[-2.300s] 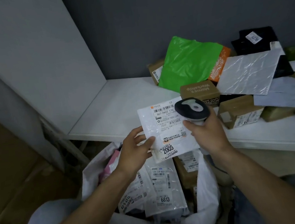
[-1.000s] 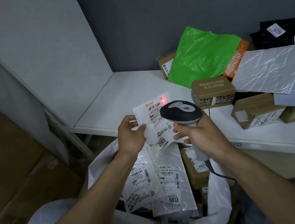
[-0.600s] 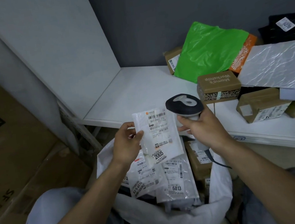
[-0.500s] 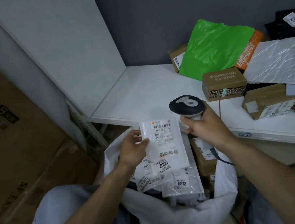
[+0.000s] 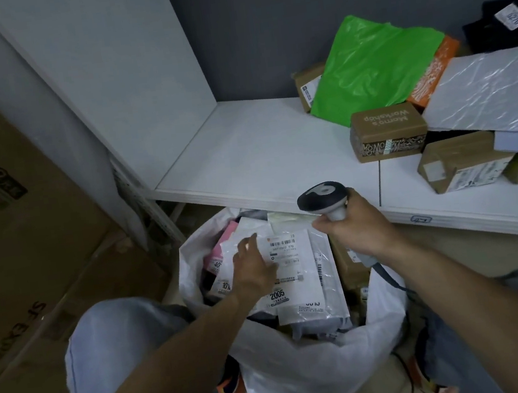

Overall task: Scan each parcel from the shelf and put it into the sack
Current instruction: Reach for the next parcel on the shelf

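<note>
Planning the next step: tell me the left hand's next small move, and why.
Probably lift the left hand off the 2005 parcel, which already lies in the sack, and reach for the printed brown box; the right hand holds the scanner.

White sack [image 5: 322,374], green bag [image 5: 372,65], brown boxes [image 5: 386,131], black-and-grey scanner [image 5: 323,196].

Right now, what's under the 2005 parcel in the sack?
Beneath the 2005 parcel, white mailers show at its right and lower edges, with a pink parcel at its left. Deeper in the sack, contents are covered.
</note>
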